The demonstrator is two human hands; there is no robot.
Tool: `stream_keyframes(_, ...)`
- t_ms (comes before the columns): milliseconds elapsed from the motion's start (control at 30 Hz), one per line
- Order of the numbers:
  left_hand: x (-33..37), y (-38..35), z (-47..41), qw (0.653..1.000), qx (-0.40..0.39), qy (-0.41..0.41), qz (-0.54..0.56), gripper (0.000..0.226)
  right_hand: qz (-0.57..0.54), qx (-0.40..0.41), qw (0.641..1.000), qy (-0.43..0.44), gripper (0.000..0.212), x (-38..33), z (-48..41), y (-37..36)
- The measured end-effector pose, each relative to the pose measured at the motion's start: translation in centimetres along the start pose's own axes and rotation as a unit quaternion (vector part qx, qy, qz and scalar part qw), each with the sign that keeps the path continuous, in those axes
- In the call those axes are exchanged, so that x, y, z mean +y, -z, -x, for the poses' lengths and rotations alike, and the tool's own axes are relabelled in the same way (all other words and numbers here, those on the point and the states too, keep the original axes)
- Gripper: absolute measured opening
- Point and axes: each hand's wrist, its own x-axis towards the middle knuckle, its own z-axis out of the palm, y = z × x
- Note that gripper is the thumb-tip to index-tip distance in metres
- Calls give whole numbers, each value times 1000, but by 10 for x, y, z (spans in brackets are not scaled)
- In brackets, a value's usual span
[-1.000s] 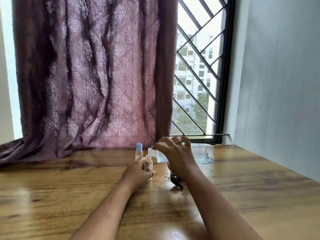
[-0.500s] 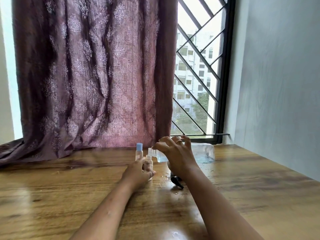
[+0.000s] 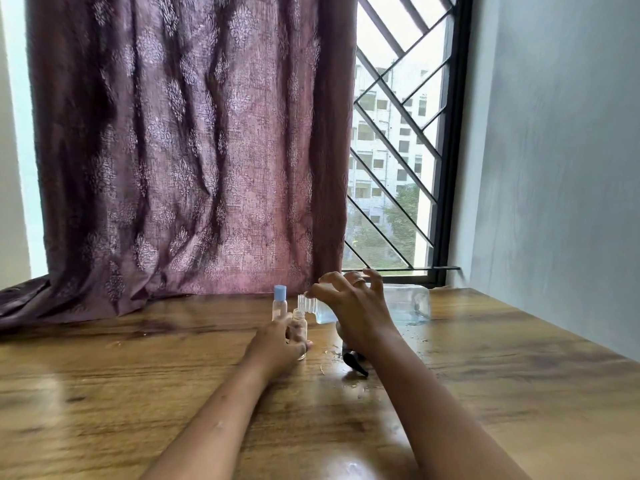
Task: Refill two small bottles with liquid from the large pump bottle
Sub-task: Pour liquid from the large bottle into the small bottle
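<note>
Grip of left hand [image 3: 277, 344] clamped round uncapped small bottle [image 3: 300, 320], upright on tabletop [image 3: 485, 375]; right hand [image 3: 356, 306] curled over large bottle [image 3: 408, 304], tipped on side, ribbed neck just above uncapped mouth; blue-capped small bottle [image 3: 280, 303] upright just behind; black pump head [image 3: 355, 363] lying on tabletop beneath right wrist.

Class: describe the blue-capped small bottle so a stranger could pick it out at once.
On the wooden table, look near the hem of the purple curtain. A small clear bottle stands upright there, behind the left hand. Unlike the open small bottle that hand holds and the large bottle tilted beside it, it alone wears a light blue cap.
</note>
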Motion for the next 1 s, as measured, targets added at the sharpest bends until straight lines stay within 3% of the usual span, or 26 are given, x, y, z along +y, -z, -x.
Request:
stream_keyframes(267,1,0,1,1000,-1,-2,8,40,12,-24,1000,4,74,-1,-1,5)
stream_keyframes(533,2,5,4,1000,-22,-4,15,62,12,-27,1000,8,73,-1,-2,7)
stream_keyframes(733,1,14,5,989,-93,22,111,62,8,-37,999,4,72,-3,-2,10)
stream_keyframes(833,4,24,7,978,-135,30,159,51,5,-37,999,1,72,-3,-2,10)
stream_keyframes(1000,2,30,7,954,-89,70,278,45,5,-39,999,2,73,-3,-2,11)
